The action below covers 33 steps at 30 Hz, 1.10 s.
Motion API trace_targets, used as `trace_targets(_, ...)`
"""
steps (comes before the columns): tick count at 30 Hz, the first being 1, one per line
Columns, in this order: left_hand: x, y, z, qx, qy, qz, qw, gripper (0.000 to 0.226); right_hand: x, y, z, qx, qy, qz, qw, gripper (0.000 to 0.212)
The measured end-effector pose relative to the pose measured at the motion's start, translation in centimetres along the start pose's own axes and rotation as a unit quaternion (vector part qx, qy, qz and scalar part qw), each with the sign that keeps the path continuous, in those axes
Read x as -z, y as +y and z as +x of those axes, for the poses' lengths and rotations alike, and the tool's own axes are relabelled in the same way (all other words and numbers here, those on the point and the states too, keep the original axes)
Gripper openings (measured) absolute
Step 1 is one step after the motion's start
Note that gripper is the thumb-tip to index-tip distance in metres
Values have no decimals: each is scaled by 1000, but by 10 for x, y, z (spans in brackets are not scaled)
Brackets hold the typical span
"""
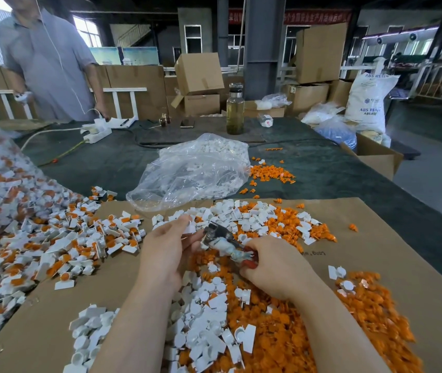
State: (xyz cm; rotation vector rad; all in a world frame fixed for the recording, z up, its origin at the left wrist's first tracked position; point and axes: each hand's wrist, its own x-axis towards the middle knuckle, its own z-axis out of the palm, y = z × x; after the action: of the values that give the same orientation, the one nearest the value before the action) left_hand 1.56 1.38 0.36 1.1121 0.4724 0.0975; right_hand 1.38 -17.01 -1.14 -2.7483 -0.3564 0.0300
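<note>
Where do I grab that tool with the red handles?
Hold the tool by its red handles, from the right, as the right hand does. Its metal head points away, toward the white piece in the left hand, so the handles are nearest.

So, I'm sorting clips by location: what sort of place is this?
Most likely a plastics factory or assembly workshop: heaps of small white and orange plastic parts on the worktable, a sack printed ABS RESIN, and stacked cardboard boxes behind.
</note>
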Motion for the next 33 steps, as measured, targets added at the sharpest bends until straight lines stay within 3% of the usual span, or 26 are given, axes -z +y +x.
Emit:
trace_targets(9,1,3,-2,-38,20,-17,999,10,-2,-1,-1,-2,-13,-47,999,13)
trace_targets(21,2,1,-1,-48,4,-38,998,22,-7,-7,-2,3,15,-49,999,13)
trace_targets(27,-1,1,-4,-47,-14,-17,999,19,3,-5,-1,-40,111,99,988,17)
trace_targets(33,-15,-7,-16,-89,-66,72,991,14,9,-6,-3,-54,220,312,923,15)
